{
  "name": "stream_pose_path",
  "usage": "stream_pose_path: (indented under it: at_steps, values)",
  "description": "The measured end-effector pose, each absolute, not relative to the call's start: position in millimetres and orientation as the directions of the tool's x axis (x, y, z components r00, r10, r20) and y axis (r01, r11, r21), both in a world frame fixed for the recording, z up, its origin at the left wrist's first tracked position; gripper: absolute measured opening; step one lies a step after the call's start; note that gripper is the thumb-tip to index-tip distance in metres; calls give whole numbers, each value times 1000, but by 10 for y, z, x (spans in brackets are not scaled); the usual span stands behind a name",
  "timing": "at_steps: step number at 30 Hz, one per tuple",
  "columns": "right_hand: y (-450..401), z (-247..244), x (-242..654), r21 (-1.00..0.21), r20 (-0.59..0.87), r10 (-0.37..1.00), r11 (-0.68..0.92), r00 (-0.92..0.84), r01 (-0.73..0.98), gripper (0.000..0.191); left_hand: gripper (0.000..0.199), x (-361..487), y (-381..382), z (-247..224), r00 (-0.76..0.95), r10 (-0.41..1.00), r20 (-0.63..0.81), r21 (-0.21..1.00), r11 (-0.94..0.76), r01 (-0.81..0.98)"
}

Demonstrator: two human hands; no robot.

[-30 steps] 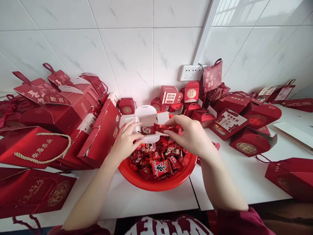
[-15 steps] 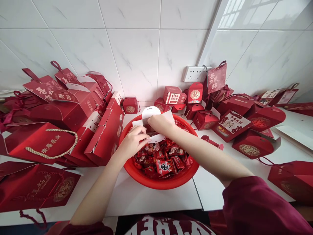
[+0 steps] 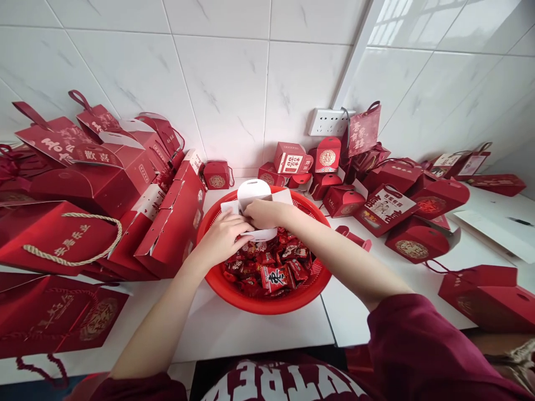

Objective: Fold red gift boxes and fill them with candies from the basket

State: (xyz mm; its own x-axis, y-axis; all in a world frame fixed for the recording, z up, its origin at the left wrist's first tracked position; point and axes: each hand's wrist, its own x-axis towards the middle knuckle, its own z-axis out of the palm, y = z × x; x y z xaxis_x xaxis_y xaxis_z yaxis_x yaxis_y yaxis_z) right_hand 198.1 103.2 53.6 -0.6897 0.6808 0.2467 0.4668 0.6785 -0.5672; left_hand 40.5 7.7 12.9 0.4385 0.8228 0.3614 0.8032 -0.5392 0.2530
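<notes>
Indoor worktop [image 3: 254,334] (tiled wall [image 3: 225,83], power socket [image 3: 328,122]) amid red gift boxes [image 3: 171,228]

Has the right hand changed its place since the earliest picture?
Yes. Judged against the wall socket, the right hand has moved left and now reaches into the open box.

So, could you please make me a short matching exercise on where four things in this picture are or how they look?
Things:
1. Left hand
2. Right hand
3. Basket
4. Socket panel

Places or states:
A. On the tiled wall
B. Partly inside the open box
C. Red, with small wrapped packets in it
D. At the left side of the open box, touching it

Right pairs: 1-D, 2-B, 3-C, 4-A
</notes>
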Motion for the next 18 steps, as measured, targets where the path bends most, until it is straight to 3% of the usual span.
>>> stream_pose_path:
  at_steps: [3,5,8,11,13,15,18]
  values:
    - [966,724,2229,-556,201,454,783,-868,281,9,17,351,74,146,387,790,477,188,-521,832]
    - [929,807,2479,-588,364,345,805,-865,74,18,14,308,78,181,343,756,558,165,-506,847]
    - [894,766,2884,-700,514,533,713,-672,30,17,12,254,129,262,283,717,637,148,-474,868]
    - [882,569,3187,-805,411,730,572,-546,159,18,13,222,224,383,220,690,690,132,-419,899]
    - [860,437,3291,-849,324,760,497,-563,183,18,15,211,280,493,194,690,698,128,-386,913]
    - [809,354,3322,-881,240,697,450,-676,150,18,16,205,310,610,191,698,690,136,-384,913]
    - [690,318,3287,-884,73,436,445,-897,144,22,15,206,308,736,197,704,683,153,-400,904]
